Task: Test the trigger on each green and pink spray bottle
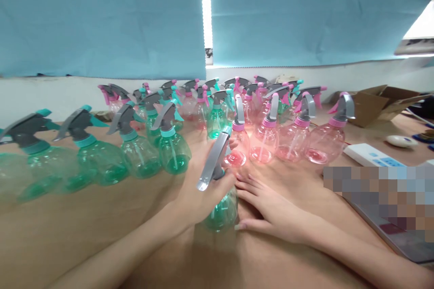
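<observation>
- Left hand (198, 203) closed round the neck of a green spray bottle (222, 212), just under its grey head; you can see the bottle sits right inside that grip, its rounded body showing below the fingers. Whether its base rests on the table, I can't tell.
- Right hand (271, 203) spread palm-down, holding nothing, just to the right of the bottle, thumb and fingers pointing at it. I can't make out whether the fingertips touch it.
- Under both arms runs the wooden tabletop (84, 221); over to the right lies a dark slab (396, 239), partly pixelated.
- Off to the left, past the left hand, a slanting row of green bottles (140, 158) stands upright.
- Beyond the right hand come four pink bottles (325, 144) side by side, a white device (368, 153) with blue markings to their right, then a white mouse (402, 141).
- Farther off, pink and green bottles (217, 119) crowd together, with an open cardboard box (379, 106) to the right.
- Farthest away, blue blinds (101, 18) hang over a white wall (34, 99), bright light (206, 4) showing between them.
</observation>
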The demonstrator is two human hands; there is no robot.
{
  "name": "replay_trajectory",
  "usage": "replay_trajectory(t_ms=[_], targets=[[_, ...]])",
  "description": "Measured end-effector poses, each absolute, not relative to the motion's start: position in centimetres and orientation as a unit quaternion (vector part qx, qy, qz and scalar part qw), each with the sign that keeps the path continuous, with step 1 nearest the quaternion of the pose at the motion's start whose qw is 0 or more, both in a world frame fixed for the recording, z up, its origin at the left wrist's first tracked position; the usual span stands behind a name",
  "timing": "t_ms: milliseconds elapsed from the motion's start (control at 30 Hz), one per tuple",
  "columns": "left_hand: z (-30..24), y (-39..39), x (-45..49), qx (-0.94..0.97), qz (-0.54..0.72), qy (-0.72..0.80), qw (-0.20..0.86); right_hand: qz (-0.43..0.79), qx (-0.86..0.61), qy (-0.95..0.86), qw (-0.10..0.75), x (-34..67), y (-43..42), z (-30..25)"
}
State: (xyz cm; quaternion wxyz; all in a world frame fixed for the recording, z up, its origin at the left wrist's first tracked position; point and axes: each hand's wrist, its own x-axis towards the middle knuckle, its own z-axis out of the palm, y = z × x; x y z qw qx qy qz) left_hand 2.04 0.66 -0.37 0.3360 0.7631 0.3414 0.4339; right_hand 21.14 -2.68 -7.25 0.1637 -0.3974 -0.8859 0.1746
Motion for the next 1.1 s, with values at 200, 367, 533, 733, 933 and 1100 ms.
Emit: replay_trajectory(t_ms=[200, 367, 533, 733, 933, 1100], targets=[[-0.1, 0.74, 2.08, 0.769, 0.446, 0.334, 0.314, 0.178, -0.4, -0.884, 0.163, 21.13, -2.73, -7.04], [-0.16, 0.67, 2.09, 0.769, 0.443, 0.336, 0.316, 0.182, -0.402, -0.883, 0.16, 21.13, -2.74, -7.04], [-0.3, 0.55, 2.05, 0.76, 0.425, 0.35, 0.345, 0.179, -0.401, -0.886, 0.152, 21.12, -2.72, -7.1], [-0.12, 0.57, 2.06, 0.757, 0.426, 0.353, 0.348, 0.18, -0.394, -0.887, 0.161, 21.14, -2.65, -7.15], [-0.27, 0.75, 2.07, 0.76, 0.423, 0.359, 0.338, 0.172, -0.391, -0.891, 0.157, 21.17, -2.58, -7.24], [-0.35, 0.62, 2.09, 0.757, 0.429, 0.352, 0.345, 0.171, -0.395, -0.891, 0.143, 21.18, -2.59, -7.2]])
